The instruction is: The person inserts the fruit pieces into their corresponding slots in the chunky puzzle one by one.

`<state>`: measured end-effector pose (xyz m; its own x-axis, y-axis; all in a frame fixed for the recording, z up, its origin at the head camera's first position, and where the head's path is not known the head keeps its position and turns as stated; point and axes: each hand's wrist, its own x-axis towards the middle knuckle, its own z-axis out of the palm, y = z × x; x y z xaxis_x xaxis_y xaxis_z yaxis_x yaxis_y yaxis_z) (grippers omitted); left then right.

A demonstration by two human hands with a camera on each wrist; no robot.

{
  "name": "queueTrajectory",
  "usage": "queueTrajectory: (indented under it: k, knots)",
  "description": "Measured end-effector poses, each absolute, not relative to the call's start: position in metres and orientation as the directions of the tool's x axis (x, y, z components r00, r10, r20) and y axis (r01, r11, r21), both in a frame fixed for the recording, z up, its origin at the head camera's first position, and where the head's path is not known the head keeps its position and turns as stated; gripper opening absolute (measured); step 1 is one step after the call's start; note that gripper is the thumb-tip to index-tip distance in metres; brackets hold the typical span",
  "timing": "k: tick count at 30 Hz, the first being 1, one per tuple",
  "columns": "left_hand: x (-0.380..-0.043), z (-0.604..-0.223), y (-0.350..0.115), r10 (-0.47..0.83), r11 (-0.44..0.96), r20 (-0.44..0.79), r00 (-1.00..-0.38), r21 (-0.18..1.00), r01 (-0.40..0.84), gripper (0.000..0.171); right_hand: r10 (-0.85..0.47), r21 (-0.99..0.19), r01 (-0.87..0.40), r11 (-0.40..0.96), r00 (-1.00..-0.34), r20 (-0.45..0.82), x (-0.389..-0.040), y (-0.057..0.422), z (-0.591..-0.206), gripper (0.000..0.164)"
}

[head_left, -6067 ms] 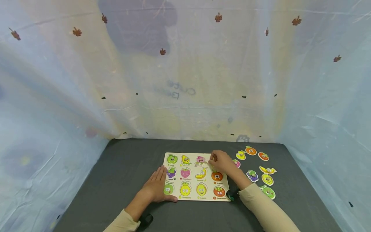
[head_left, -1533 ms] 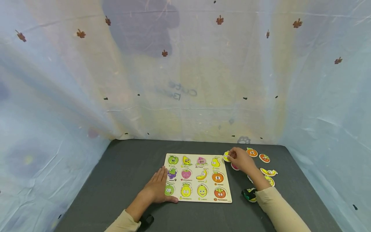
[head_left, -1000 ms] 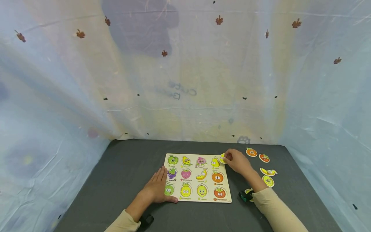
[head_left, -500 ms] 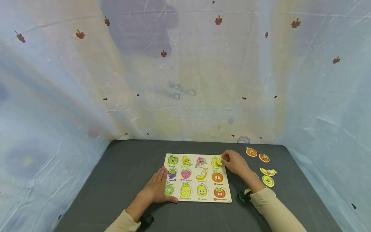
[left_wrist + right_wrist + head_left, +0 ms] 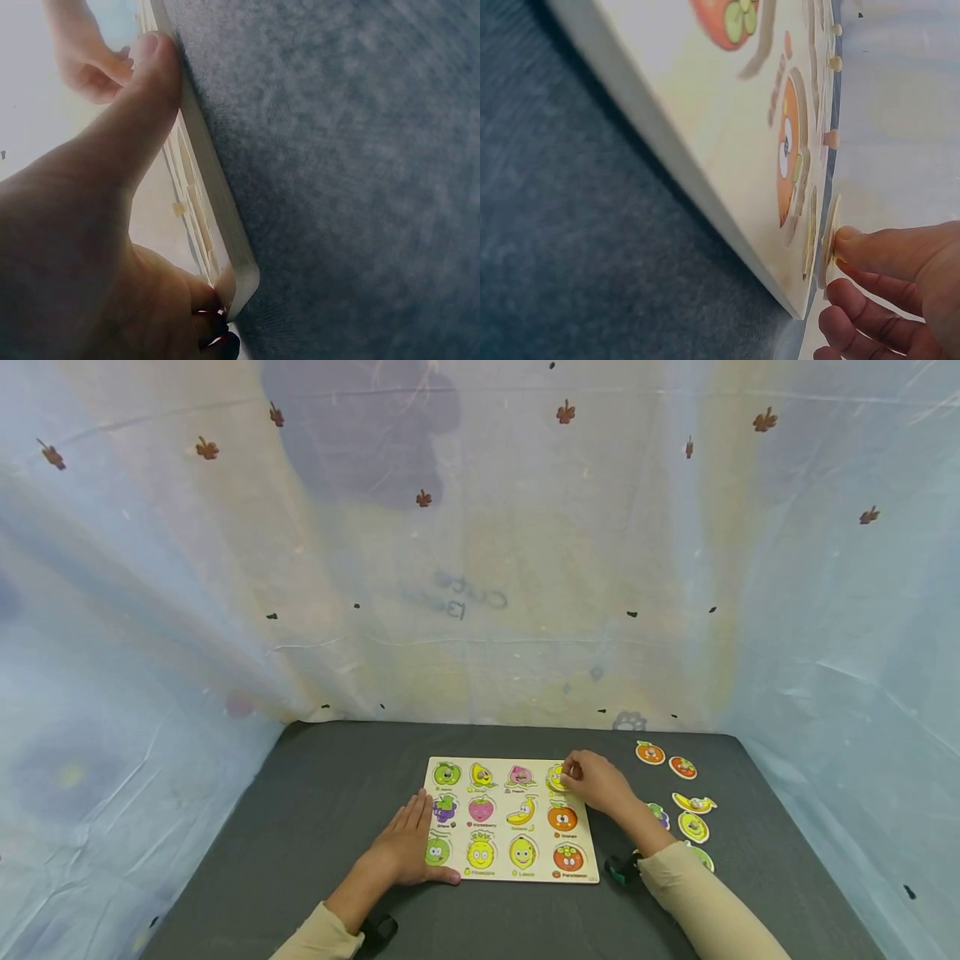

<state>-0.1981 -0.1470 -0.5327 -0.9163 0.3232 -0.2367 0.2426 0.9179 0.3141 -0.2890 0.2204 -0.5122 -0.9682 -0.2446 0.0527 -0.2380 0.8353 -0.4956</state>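
I register a pale blue sheet (image 5: 480,560) standing beyond the puzzle board (image 5: 501,831), which lies flat on a dark table (image 5: 330,793). The left hand (image 5: 405,843) rests against the board's left side, fingers straight, thumb spread out onto its near edge. The right hand (image 5: 598,783) is set narrow at the board's far right corner; thumb and fingertips pinch a yellow fruit piece (image 5: 555,778), which I read as just above the board. Loose to the right of the board lie a green piece (image 5: 702,857), partly covered by the sleeve (image 5: 705,893), a banana piece (image 5: 694,803), a round yellow piece (image 5: 693,827), an orange piece (image 5: 650,753) and a red piece (image 5: 682,767). In the right wrist view, three small pegs (image 5: 832,139) stand up along the board's far side.
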Motion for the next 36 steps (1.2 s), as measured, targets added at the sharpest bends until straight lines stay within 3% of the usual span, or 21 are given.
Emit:
queueTrajectory:
  k: [8, 16, 23, 36]
  knots:
    - [-0.206, -0.555, -0.153, 0.334, 0.908, -0.199, -0.921, 0.331, 0.257, 0.149, -0.248, -0.486, -0.244, 0.839, -0.967, 0.057, -0.292, 0.215, -0.511, 0.008]
    - [-0.200, -0.540, -0.149, 0.331, 0.915, -0.216, -0.918, 0.309, 0.258, 0.147, -0.244, -0.486, -0.241, 0.840, -0.968, 0.058, -0.291, 0.212, -0.511, 0.010]
    - [-0.211, -0.563, -0.155, 0.335, 0.915, -0.195, -0.922, 0.301, 0.269, 0.149, -0.251, -0.490, -0.239, 0.838, -0.967, 0.042, -0.293, 0.212, -0.513, 0.011]
    - [-0.203, -0.549, -0.151, 0.331, 0.914, -0.208, -0.920, 0.311, 0.259, 0.147, -0.242, -0.488, -0.223, 0.844, -0.970, 0.024, -0.293, 0.211, -0.513, 0.012]
